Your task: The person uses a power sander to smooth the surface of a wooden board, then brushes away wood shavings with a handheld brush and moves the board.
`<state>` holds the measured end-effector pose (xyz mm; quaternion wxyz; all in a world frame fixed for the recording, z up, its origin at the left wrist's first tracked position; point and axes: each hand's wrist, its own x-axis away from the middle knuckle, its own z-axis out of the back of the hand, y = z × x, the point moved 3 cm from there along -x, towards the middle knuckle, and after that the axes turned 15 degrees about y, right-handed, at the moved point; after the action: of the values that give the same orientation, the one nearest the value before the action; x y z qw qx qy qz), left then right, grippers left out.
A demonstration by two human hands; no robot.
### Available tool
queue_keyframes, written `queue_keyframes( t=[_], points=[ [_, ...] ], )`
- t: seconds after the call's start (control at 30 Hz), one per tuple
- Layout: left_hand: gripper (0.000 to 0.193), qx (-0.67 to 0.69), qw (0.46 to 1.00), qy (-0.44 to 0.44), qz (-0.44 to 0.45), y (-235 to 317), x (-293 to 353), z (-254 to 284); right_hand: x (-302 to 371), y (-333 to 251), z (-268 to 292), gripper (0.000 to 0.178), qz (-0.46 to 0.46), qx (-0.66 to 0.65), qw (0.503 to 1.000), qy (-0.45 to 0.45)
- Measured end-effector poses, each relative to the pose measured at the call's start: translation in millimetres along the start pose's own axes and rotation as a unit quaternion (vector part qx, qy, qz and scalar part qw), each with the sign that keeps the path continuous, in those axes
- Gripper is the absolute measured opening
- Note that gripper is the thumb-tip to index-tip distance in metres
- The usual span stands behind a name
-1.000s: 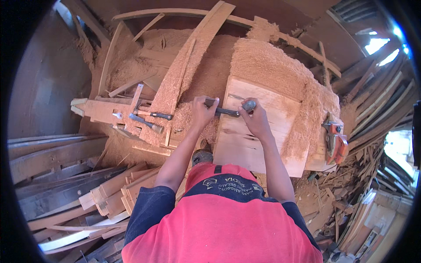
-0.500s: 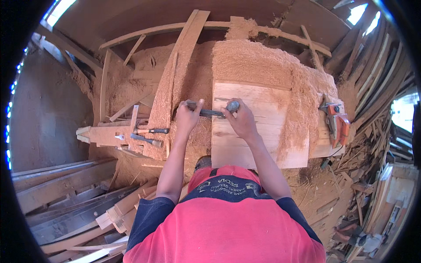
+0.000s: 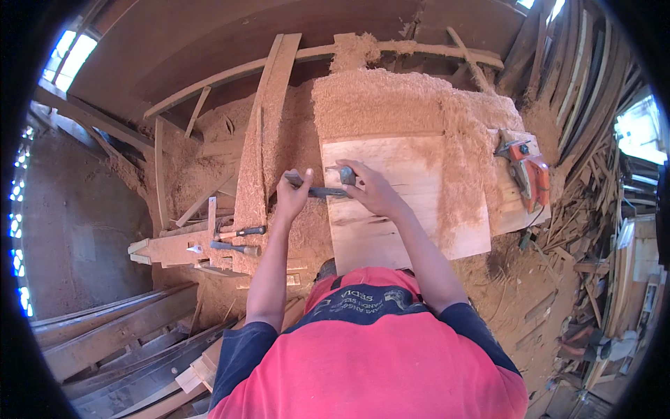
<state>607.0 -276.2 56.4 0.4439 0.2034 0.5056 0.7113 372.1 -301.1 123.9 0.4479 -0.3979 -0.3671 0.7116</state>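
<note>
A light wooden board point(image 3: 363, 241) lies before me, its left edge beneath the tool I hold. My left hand point(image 3: 293, 199) is closed round one end of a dark bar-shaped tool point(image 3: 319, 192), just off that edge. Over the board, my right hand point(image 3: 377, 194) grips the tool's other end, where a rounded grey knob point(image 3: 347, 174) sticks up by the fingers. The exact kind of tool cannot be made out. A hammer point(image 3: 244, 231) with a dark grip rests to the left, beside a dark-bladed hand tool point(image 3: 230, 246).
Wood shavings point(image 3: 384, 98) cover the far part of the work surface. An orange power tool point(image 3: 534, 174) sits at the right. A long plank point(image 3: 255, 153) slopes away on the left. Timber lengths point(image 3: 105, 325) are stacked at lower left, with scrap wood point(image 3: 579, 216) heaped at right.
The view has shifted, moving the board and shavings slightly left in it. Both hands keep hold of the dark tool; its knob end now sits slightly lower and farther left in view.
</note>
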Motion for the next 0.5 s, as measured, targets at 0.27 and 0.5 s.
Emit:
queue_keyframes(
  t=[0.27, 0.5],
  points=[
    [0.048, -0.012, 0.999, -0.010, -0.045, -17, -9, -5, -1, -22, 1, 0.046, -0.061, 0.177, 0.981, 0.058],
    [0.050, -0.016, 0.999, -0.007, -0.038, -11, -8, -3, -1, -18, 5, 0.046, -0.002, 0.069, 0.997, 0.039]
  ],
)
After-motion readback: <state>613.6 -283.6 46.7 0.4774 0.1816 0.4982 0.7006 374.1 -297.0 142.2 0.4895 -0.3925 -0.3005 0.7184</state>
